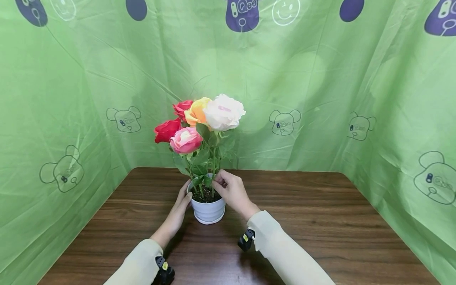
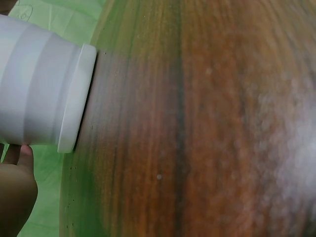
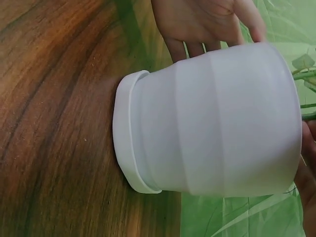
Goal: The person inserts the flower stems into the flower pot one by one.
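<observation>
A white ribbed flowerpot (image 1: 209, 210) with a matching saucer (image 1: 208, 221) stands upright on the table, filled with dark soil (image 1: 203, 195). Several roses rise from it: a white rose (image 1: 224, 112), an orange rose (image 1: 197, 111), a pink rose (image 1: 186, 140) and two red ones. My left hand (image 1: 181, 204) holds the pot's left side, thumb near the front rim and fingers reaching behind. Over the right rim, my right hand (image 1: 232, 190) pinches a green stem (image 1: 213, 174) low down, just above the soil. Its fingertips are partly hidden by leaves.
The brown wooden table (image 1: 303, 213) extends around the pot, with its back edge a short way behind. Green cloth walls (image 1: 320, 79) printed with bear outlines enclose the back and both sides. Black wrist cameras sit by both cream sleeves (image 1: 285, 247).
</observation>
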`<state>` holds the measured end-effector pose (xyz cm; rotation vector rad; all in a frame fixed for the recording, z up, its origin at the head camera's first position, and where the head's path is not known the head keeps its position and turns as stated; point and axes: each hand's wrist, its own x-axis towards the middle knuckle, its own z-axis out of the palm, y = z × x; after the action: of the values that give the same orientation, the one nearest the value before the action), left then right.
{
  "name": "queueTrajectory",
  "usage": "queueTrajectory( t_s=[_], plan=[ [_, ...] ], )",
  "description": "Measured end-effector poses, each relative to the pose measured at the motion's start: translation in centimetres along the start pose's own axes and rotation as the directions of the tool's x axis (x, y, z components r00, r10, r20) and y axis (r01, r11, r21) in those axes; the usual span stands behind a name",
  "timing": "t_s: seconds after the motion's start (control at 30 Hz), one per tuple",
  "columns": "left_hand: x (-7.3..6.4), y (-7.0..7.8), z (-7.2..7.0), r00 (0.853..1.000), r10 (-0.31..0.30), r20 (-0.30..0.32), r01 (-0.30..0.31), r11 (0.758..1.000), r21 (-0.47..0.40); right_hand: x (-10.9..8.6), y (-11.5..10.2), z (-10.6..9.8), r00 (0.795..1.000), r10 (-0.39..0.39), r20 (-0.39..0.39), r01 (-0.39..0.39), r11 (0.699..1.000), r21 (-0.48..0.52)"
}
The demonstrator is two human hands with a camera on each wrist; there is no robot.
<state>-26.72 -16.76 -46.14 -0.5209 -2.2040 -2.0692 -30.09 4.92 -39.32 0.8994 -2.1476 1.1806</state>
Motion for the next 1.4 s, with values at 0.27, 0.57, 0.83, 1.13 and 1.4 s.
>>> queueTrajectory(
  t_s=[0.27, 0.57, 0.83, 1.13, 1.4],
  plan=[
    [-0.05, 0.02, 0.04, 1.000, -0.010, 0.001, 0.010, 1.000, -0.001, -0.04, -0.13, -0.33, 1.000, 0.007, 0.030, -0.007, 1.000, 0.008],
    [0.02, -0.03, 0.09, 1.000, -0.010, -0.006, 0.010, 1.000, 0.003, -0.07, -0.05, -0.30, 0.992, -0.109, 0.067, 0.113, 0.991, -0.067],
    [0.08, 0.02, 0.17, 1.000, -0.001, -0.008, 0.002, 1.000, 0.010, -0.30, -0.08, -0.35, 0.982, -0.176, 0.070, 0.185, 0.970, -0.156],
    [0.01, 0.13, 0.17, 1.000, 0.001, -0.009, 0.000, 1.000, 0.012, -0.46, 0.17, -0.18, 0.984, -0.174, 0.032, 0.177, 0.976, -0.129],
    [-0.16, 0.05, 0.18, 1.000, -0.010, -0.016, 0.010, 1.000, 0.007, -0.86, 0.31, 0.06, 0.993, -0.116, -0.009, 0.115, 0.991, -0.071]
  ],
)
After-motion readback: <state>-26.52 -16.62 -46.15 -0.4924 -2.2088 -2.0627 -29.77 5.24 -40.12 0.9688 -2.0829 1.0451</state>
